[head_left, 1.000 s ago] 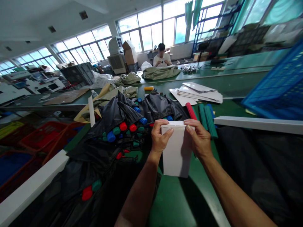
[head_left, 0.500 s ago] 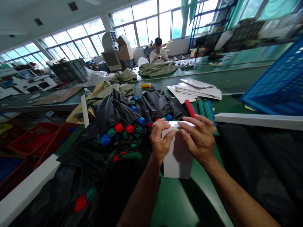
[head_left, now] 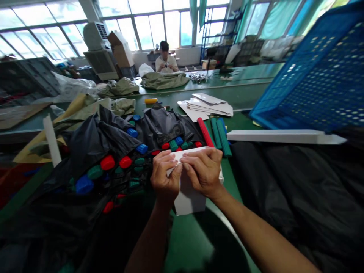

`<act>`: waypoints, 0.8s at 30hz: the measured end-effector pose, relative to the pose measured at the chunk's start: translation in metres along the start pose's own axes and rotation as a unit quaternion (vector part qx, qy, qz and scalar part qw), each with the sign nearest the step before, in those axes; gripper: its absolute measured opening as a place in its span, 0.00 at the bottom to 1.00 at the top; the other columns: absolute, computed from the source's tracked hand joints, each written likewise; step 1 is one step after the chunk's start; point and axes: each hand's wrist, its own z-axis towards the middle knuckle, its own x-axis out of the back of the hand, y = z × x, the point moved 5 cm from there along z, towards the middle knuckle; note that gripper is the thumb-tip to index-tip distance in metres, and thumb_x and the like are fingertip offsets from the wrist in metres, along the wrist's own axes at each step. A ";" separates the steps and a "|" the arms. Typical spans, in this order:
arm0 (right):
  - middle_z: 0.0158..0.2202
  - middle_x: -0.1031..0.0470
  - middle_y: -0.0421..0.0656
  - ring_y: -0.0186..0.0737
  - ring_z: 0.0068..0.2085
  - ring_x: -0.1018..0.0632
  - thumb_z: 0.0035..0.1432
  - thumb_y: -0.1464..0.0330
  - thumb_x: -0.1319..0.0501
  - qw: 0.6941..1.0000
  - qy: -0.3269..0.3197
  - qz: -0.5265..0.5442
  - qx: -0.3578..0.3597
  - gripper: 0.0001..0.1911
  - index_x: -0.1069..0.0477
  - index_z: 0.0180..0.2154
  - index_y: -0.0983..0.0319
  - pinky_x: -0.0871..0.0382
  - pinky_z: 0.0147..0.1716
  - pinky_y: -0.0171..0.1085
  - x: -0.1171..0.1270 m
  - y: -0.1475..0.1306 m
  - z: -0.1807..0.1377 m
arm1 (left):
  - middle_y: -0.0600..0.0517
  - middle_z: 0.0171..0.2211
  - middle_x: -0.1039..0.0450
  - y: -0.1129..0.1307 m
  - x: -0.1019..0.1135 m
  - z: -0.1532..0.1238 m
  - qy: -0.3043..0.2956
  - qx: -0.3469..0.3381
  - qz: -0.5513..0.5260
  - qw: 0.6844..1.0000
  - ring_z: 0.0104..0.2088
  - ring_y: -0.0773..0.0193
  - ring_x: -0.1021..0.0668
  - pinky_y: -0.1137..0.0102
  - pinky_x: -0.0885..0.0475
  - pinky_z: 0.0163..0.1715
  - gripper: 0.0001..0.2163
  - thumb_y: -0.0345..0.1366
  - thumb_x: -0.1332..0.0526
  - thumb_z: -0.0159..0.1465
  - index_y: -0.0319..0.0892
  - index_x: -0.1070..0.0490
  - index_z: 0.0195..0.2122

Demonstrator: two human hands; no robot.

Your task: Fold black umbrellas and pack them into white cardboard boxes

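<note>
your left hand [head_left: 165, 176] and right hand [head_left: 205, 170], close together, clamp the top of the white rectangular cardboard box [head_left: 190, 197], likely to steady it at the flat green counter [head_left: 183, 239]

We pinch the top edge of a white box [head_left: 191, 199] between thumb and fingers, left hand [head_left: 165, 177] and right hand [head_left: 205, 170] near each other, over the green worktop [head_left: 184, 244]. Leftward we note black bags [head_left: 99, 138] with red, green and blue ends; beyond, white sheets [head_left: 212, 105]; rightward, a blue crate [head_left: 321, 85].

Left hand [head_left: 166, 176], right hand [head_left: 203, 168] — bare; forearms [head_left: 256, 229] — bare.
</note>
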 end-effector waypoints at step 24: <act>0.44 0.23 0.47 0.43 0.42 0.23 0.60 0.56 0.46 0.813 0.186 0.167 -0.527 0.20 0.24 0.43 0.61 0.30 0.40 0.40 0.027 0.134 -0.119 | 0.53 0.33 0.29 0.009 0.016 0.005 0.084 -0.044 0.100 0.990 0.41 0.59 0.23 0.56 0.27 0.44 0.07 0.28 0.35 0.56 0.41 0.34 0.27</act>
